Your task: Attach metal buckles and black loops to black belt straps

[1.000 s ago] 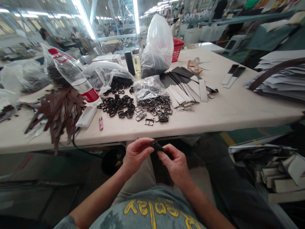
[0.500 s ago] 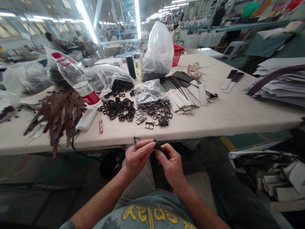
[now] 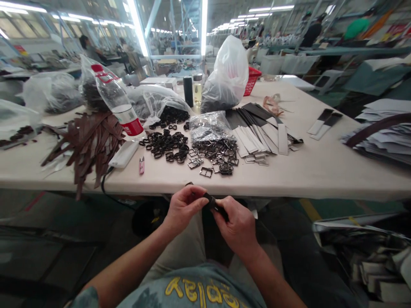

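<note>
Just off the table's front edge, a short dark strap (image 3: 210,200) runs between my two hands. My left hand (image 3: 183,210) pinches its upper end between thumb and fingers. A small dark edge pokes out above the left fingers; most of it is hidden, so I cannot tell whether it is a buckle. My right hand (image 3: 237,224) is wrapped round the strap's lower part and covers it. Beyond the hands lie a pile of metal buckles (image 3: 221,149), one loose buckle (image 3: 206,172), and a heap of black strap loops (image 3: 167,145).
Pink thread snips (image 3: 141,165), a white power bank (image 3: 123,155) with a cable and a plastic bottle (image 3: 126,115) stand left, beside brown strips (image 3: 93,145). Black-and-white strap pieces (image 3: 257,137) fan out right of the buckles. A bin of scraps (image 3: 369,256) stands at lower right.
The metal buckle that showed clearly above my left fingers is now mostly out of sight. My right hand has closed further round the strap. The view has swung slightly left.
</note>
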### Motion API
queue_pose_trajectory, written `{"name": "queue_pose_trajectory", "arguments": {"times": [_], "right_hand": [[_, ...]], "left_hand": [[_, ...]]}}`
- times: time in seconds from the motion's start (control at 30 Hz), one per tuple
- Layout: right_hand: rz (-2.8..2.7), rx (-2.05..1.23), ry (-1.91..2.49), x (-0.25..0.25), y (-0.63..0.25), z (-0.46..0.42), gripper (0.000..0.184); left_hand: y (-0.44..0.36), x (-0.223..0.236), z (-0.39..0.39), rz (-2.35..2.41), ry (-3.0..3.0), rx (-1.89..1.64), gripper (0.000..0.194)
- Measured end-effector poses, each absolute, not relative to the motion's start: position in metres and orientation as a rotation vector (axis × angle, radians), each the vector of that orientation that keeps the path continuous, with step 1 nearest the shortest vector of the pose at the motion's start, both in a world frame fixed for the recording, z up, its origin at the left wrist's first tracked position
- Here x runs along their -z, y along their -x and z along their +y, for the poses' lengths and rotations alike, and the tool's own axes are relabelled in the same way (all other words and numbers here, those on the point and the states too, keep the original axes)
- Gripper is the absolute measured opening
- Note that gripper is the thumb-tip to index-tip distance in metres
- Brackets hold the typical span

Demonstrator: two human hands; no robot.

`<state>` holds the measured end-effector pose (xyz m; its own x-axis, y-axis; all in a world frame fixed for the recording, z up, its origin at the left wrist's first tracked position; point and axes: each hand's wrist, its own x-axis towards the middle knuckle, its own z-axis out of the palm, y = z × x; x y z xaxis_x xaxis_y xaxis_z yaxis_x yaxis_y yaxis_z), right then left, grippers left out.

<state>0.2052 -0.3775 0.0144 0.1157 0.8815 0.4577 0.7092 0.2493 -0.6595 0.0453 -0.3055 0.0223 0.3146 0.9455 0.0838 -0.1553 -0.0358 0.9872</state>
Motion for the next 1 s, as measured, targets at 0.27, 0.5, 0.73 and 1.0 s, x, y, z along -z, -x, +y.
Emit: {"name": "queue_pose_trajectory", "arguments": {"times": [0.27, 0.5, 0.73, 1.0], "right_hand": [[-1.512, -1.061, 1.372, -0.021, -0.211, -0.382, 0.029], [-1.488, -1.221, 1.436, -0.009, -0.205, -0.398, 0.023], [-0.889, -1.407, 1.235, -0.007, -0.210, -0.409, 0.030], [-0.828, -1.622, 1.112, -0.015, -0.205, -0.383, 0.033]], "left_hand": [[-0.035, -0.024, -0.307, 0.786, -1.644, -0.847, 0.008], [-0.030, -0.032, -0.306, 0.709, -1.714, -0.892, 0.007], [-0.024, -0.028, -0.306, 0.501, -0.903, -0.910, 0.035], [-0.032, -0.021, -0.313, 0.324, -0.619, -0.626, 0.041]]}}
